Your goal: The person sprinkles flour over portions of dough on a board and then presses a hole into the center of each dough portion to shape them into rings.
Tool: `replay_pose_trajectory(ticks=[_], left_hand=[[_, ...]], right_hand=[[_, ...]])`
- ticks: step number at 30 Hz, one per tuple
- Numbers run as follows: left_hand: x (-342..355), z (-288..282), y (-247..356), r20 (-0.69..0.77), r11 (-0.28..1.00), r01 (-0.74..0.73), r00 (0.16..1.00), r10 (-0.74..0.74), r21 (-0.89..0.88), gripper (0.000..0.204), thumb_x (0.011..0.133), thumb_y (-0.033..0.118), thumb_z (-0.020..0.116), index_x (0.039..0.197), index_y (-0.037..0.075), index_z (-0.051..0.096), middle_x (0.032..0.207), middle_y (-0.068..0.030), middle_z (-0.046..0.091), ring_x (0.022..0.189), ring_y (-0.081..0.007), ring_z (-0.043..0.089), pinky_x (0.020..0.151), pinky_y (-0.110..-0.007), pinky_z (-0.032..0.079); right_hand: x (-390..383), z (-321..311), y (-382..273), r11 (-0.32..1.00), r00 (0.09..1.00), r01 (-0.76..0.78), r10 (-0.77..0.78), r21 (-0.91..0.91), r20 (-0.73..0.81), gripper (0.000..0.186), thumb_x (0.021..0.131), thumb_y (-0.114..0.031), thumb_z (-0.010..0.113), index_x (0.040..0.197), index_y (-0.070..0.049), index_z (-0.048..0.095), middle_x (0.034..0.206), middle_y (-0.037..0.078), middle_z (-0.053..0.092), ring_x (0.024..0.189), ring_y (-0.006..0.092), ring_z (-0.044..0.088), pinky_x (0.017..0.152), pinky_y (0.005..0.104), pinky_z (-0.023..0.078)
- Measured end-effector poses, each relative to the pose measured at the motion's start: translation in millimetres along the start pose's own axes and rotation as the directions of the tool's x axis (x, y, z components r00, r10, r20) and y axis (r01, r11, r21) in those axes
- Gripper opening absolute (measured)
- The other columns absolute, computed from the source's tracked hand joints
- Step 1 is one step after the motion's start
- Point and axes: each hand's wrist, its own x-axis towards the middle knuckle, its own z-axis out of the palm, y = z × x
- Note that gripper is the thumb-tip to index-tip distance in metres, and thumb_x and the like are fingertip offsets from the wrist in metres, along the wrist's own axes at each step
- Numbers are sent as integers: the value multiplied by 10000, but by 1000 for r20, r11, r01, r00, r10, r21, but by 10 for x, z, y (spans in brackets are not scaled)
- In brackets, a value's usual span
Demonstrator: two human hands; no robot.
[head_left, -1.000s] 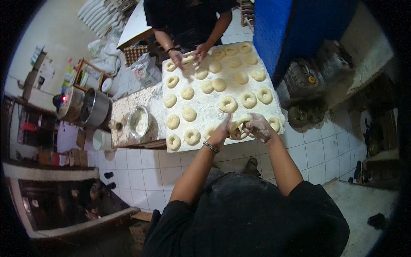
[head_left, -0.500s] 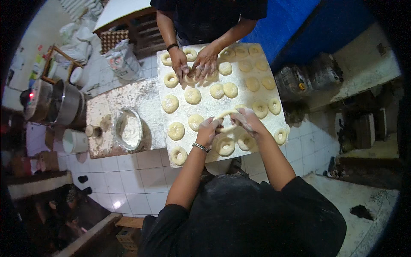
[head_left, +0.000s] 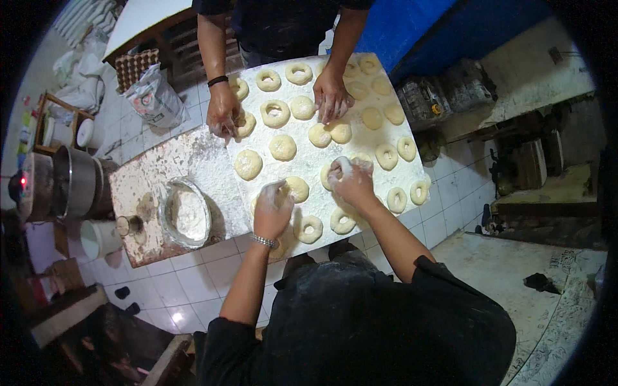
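Observation:
On a floured board (head_left: 312, 161) lie several pale dough rings and rounds. My left hand (head_left: 273, 211) is low over the board's near left with its fingers curled. It partly covers one dough piece, and a dough round (head_left: 297, 188) lies right beside it; whatever is within its fingers is hidden. My right hand (head_left: 352, 183) has its fingers closed over a dough piece (head_left: 326, 177), mostly covered by the hand. Two dough rings, one to the left (head_left: 309, 229) and one to the right (head_left: 343, 220), lie between my wrists. Flour coats both hands.
Across the board, a co-worker's hands (head_left: 333, 96) touch dough pieces. To the left, a worn table (head_left: 145, 186) bears a metal bowl (head_left: 208, 219) of flour. A mixer (head_left: 38, 183), a white bucket (head_left: 100, 238) and a sack (head_left: 154, 100) stand further left.
My hands have let go of the dough ring they stretched between them and moved apart. One more ring lies near the board's front edge. The co-worker's hands have separated.

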Motion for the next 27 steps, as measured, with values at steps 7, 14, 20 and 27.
replay_pose_trajectory(ticks=[7, 14, 20, 27], left_hand=[[255, 115, 179, 220, 862, 7, 966, -137, 507, 399, 749, 271, 717, 1063, 44, 621, 1051, -142, 642, 1018, -331, 590, 880, -450, 484], [-189, 831, 954, 291, 665, 400, 916, -276, -631, 300, 843, 54, 695, 1094, -19, 549, 955, -87, 670, 789, -124, 653, 644, -223, 504], [-707, 1183, 1498, 211, 510, 454, 861, -463, -731, 350, 872, 106, 690, 1184, 6, 565, 1048, -52, 653, 928, -133, 634, 722, -262, 498], [-914, 1075, 1324, 230, 653, 408, 911, -343, -638, 351, 848, 168, 744, 1126, -9, 623, 1005, -51, 672, 890, -114, 633, 695, -239, 482]], right_hand=[[-265, -301, 343, 951, 965, 43, 39, 306, -258, 247, 754, -186, 644, 964, -83, 564, 905, 128, 639, 922, 342, 589, 915, 468, 371], [-608, -386, 844, 404, 956, -185, -137, 896, 259, 509, 784, -279, 806, 1135, 40, 620, 982, 98, 681, 872, 155, 622, 774, 303, 506], [-1012, -430, 1085, 226, 945, -314, -24, 922, 327, 407, 778, -191, 788, 1076, 47, 648, 959, 105, 686, 854, 141, 637, 737, 287, 510], [-1245, -294, 998, 174, 936, -304, -127, 937, 327, 500, 764, -79, 773, 1190, 56, 550, 1049, 167, 672, 952, 195, 645, 813, 294, 514]])
